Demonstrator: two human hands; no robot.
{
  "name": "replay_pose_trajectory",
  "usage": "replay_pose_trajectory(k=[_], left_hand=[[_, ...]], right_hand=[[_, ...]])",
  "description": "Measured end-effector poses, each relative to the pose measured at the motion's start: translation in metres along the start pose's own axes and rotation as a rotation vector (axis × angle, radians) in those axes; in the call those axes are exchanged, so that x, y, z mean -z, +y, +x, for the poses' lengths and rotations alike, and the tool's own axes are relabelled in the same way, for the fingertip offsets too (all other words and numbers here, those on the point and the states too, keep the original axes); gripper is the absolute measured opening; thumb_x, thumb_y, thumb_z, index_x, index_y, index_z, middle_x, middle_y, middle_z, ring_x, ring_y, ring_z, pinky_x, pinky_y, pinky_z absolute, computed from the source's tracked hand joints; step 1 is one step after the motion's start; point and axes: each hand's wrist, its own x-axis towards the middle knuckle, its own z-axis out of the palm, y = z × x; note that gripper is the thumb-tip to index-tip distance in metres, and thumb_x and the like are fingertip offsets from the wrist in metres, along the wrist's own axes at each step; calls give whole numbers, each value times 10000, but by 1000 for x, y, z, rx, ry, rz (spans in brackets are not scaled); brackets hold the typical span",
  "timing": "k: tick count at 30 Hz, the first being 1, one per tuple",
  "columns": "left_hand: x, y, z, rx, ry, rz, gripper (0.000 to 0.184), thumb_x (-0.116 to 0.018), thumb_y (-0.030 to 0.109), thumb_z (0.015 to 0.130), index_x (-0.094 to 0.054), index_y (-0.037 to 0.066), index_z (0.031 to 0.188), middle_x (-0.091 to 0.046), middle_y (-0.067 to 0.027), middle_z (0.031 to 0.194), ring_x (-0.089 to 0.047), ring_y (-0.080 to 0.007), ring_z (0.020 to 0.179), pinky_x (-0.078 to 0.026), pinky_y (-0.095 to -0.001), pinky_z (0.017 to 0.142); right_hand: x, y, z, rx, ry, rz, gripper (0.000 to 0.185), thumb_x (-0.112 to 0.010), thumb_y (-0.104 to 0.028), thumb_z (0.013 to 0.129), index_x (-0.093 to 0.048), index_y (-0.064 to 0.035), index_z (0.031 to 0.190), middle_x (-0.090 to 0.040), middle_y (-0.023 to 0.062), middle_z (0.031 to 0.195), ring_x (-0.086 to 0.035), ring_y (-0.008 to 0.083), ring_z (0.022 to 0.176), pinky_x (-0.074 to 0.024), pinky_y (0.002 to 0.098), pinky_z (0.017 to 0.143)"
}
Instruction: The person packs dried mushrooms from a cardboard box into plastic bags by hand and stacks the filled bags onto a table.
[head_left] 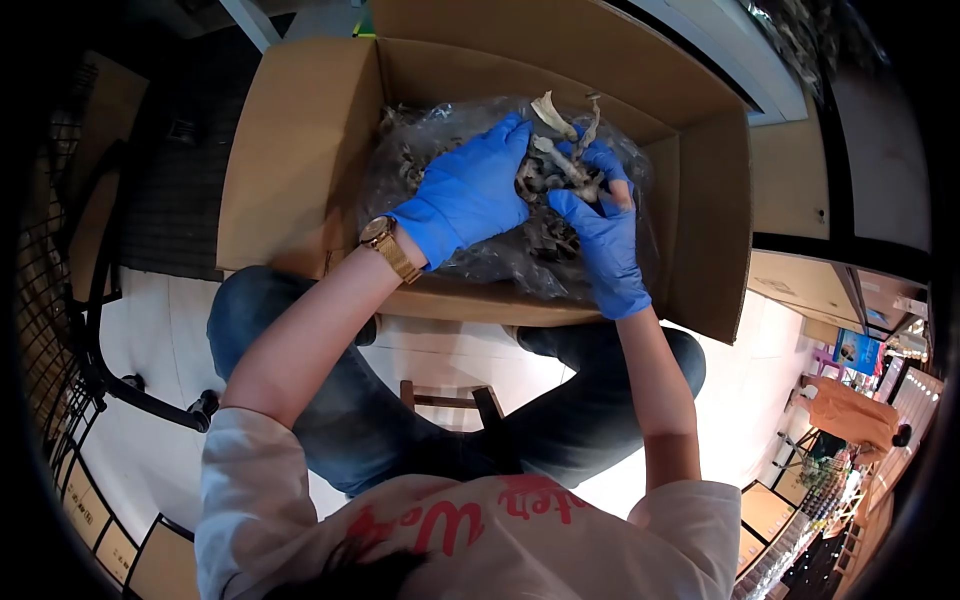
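Both of my hands wear blue gloves and are inside an open cardboard box (300,150). My right hand (603,215) is closed round several pale, stringy dried mushrooms (565,165), their stems sticking up between thumb and fingers. Bare skin shows at one finger of that glove. From the other side, my left hand (465,190) presses its fingers together against the same clump; its thumb is partly hidden. Under the hands lies a clear plastic bag (500,265) with darker dried mushrooms (550,235) in it.
The box stands in front of my knees, its flaps folded out. A wooden stool (455,400) shows between my legs. At the left is a black wire rack (50,330). To the right, a person in orange-brown clothing (850,415) is near shelves of goods.
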Motion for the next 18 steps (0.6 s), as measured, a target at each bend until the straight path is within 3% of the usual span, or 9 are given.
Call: replay_pose_trajectory(k=[3,4,6,7,11,14,15,18], left_hand=[[6,3,1,28,-51,-27,658,-619,169,729,-394,0,1323,-427,-186,1366,-498,-349,1171,-431,-402,976],[7,2,2,4,-53,-27,655,-620,165,732,-394,8,1326,-427,-180,1370,-499,-347,1172,-436,-404,970],[7,-1,1,-7,-47,-8,652,-621,161,735,-394,16,1328,-427,-174,1374,-499,-345,1173,-441,-406,964],[3,-3,-1,-22,-52,-28,651,-627,163,737,-397,20,1329,-417,-173,1385,-494,-340,1184,-443,-404,963],[-14,-5,-13,-81,-9,-59,669,-630,104,741,-381,42,1359,-415,-193,1380,-491,-353,1182,-441,-390,967],[-15,-5,-17,-149,37,-79,617,-615,72,752,-415,45,1335,-399,-187,1397,-496,-353,1175,-450,-387,957],[-9,-3,-14,-82,-20,-98,592,-610,68,751,-433,45,1316,-389,-185,1406,-495,-355,1174,-450,-385,955],[14,6,-10,18,-127,-78,552,-598,55,746,-460,45,1280,-365,-179,1426,-496,-359,1169,-452,-383,950]], right_hand=[[3,-15,2,118,-150,-462,346,-723,-51,747,-635,-79,1081,-529,95,1201,-532,213,1123,-425,325,959],[8,-12,3,121,-153,-456,346,-723,-51,747,-635,-79,1081,-529,95,1201,-532,213,1123,-425,325,959],[13,-4,5,225,-356,-749,360,-712,-58,758,-640,-89,1109,-545,134,1195,-531,261,1144,-420,348,971],[14,-4,4,146,-416,-748,352,-701,-77,776,-640,-86,1123,-568,159,1166,-540,298,1132,-418,358,971],[13,6,2,250,-601,-945,344,-690,-111,796,-630,-72,1132,-583,159,1156,-558,336,1078,-455,364,925],[8,1,0,168,-614,-969,327,-702,-127,785,-649,-96,1107,-566,137,1227,-581,320,1050,-481,352,885],[7,-4,-1,166,-607,-967,327,-702,-127,785,-649,-96,1107,-566,137,1227,-581,320,1050,-481,352,885],[5,-21,-1,314,-500,-1061,289,-718,-162,770,-676,-124,1053,-534,113,1295,-611,276,1012,-498,331,854]])
